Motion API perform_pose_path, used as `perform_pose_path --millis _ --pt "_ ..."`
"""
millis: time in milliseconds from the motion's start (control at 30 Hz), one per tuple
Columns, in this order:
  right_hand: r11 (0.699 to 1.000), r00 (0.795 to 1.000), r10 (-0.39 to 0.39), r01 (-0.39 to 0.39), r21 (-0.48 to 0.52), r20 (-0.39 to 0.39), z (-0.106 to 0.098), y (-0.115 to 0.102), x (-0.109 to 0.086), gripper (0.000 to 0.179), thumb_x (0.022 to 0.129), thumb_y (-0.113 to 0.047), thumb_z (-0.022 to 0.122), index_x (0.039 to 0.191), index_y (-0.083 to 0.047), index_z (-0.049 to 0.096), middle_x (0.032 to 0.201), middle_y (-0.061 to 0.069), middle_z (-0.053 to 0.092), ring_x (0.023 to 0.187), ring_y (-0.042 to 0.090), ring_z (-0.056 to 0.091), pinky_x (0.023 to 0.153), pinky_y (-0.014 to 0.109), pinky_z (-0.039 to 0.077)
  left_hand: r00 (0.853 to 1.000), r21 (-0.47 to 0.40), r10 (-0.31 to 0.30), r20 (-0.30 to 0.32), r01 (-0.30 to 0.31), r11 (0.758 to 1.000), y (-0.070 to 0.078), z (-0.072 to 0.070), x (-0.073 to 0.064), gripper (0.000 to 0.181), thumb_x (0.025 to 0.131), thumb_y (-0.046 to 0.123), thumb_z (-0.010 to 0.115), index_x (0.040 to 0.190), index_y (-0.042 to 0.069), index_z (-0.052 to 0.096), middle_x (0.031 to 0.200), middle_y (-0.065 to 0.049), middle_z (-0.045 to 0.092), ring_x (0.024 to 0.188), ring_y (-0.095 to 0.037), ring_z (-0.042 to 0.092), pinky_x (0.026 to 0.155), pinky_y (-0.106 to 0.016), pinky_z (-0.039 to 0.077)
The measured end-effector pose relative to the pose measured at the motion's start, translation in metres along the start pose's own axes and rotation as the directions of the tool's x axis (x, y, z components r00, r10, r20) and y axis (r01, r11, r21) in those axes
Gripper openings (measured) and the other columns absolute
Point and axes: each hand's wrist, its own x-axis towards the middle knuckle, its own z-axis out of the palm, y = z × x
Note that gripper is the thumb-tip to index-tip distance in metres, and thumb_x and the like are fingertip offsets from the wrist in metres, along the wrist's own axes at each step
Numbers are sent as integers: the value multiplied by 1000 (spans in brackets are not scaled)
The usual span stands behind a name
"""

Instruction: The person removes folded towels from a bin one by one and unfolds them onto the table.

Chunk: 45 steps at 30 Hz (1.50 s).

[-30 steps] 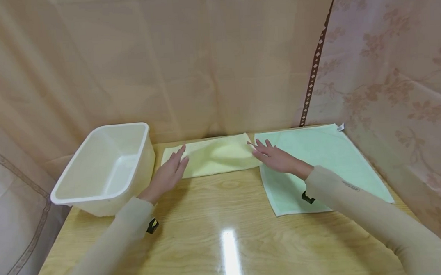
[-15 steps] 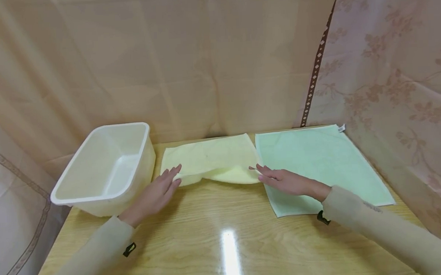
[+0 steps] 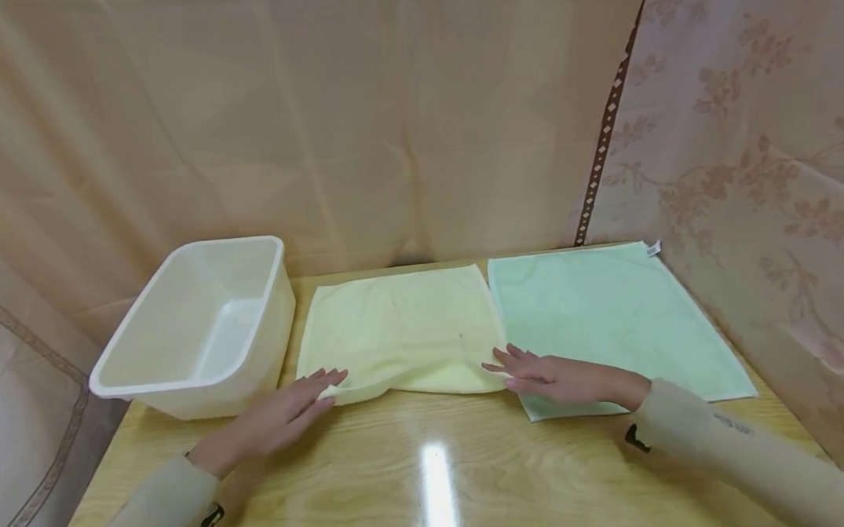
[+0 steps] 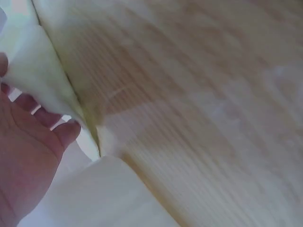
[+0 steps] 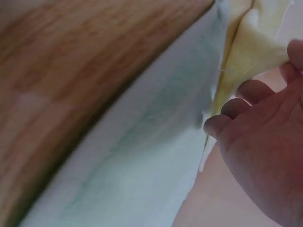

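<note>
A pale yellow towel [image 3: 403, 311] lies in the middle of the table, its near edge lifted and sagging between my hands. My left hand [image 3: 269, 418] pinches the near left corner; in the left wrist view the towel [image 4: 40, 66] runs up to the thumb and index finger of that hand [image 4: 28, 151]. The near right corner is pinched by my right hand [image 3: 564, 377], which overlaps the mint green towel [image 3: 608, 310]. Up close in the right wrist view, the yellow cloth [image 5: 255, 52] is drawn to a point at the thumb, with the other fingers of the hand [image 5: 265, 146] loosely bent.
To the left stands a cream plastic basin [image 3: 272, 325] with nothing inside. The green towel is spread flat at the right, a white tag [image 3: 653, 249] on its far corner. Beige curtains [image 3: 360, 140] close off the back of the wooden table [image 3: 347, 487].
Both hands have drawn the yellow towel's upper edge toward the person, unfolding it from a narrow strip to a wider sheet. Green towel and basin have stayed in place.
</note>
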Motion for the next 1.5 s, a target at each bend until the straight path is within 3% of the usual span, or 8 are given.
perform_pose_path --millis 333,567,767,933,1067,1267,1400,1500 --pt "985 988 -140 145 -94 63 11 11 -8 44 110 -33 46 153 -24 48 167 20 8 151 46 -11 114 71 -1 987 94 156 37 -159 983 -15 1 -22 42 109 27 49 150 19 53 152 -17 48 142 -43 38 109 -64 32" --pt "966 982 -166 180 -188 88 11 14 -10 44 110 -35 45 152 -24 50 166 21 9 150 48 -7 113 71 -1 970 174 240 42 -243 954 -20 -2 -29 42 107 28 55 148 22 55 153 -19 46 140 -45 40 120 -35 20" --pt "951 982 -158 179 -253 103 11 12 -10 45 109 -39 44 152 -26 49 167 21 10 150 48 -4 113 71 1 976 209 206 74 -218 953 -17 -2 -28 46 106 36 55 150 23 53 155 -18 43 143 -42 37 110 -59 34" --pt "951 982 -169 186 -246 89 9 9 -9 52 107 -42 51 154 -23 46 167 20 11 151 47 -4 114 70 1 992 146 73 104 -88 985 -15 -3 -27 51 108 43 47 154 21 47 160 -14 35 149 -37 27 115 -60 24" --pt "933 977 -213 211 -291 26 4 5 -3 59 106 -40 53 158 -17 38 166 22 14 151 48 1 115 69 5 997 140 32 76 -43 989 -12 -2 -19 58 108 44 46 157 14 39 163 -14 30 151 -35 22 118 -57 20" --pt "917 981 -192 189 -352 25 8 3 7 70 104 -48 54 161 -14 31 167 19 14 152 44 2 118 64 7 989 228 110 100 -131 965 -10 4 -5 76 102 51 54 159 7 31 164 -17 28 151 -37 22 118 -55 22" --pt "895 985 -158 171 -411 66 15 4 10 77 102 -56 52 161 -12 30 167 18 13 153 42 2 119 63 7 970 233 196 146 -227 946 -8 7 -3 70 104 40 56 157 0 33 161 -26 27 148 -46 24 114 -61 25" --pt "880 987 -143 163 -445 79 18 3 10 73 104 -54 49 160 -12 30 167 19 14 152 43 3 118 63 8 964 220 211 160 -243 945 -7 5 -4 62 103 27 56 155 -1 36 160 -28 27 146 -49 24 114 -61 24"
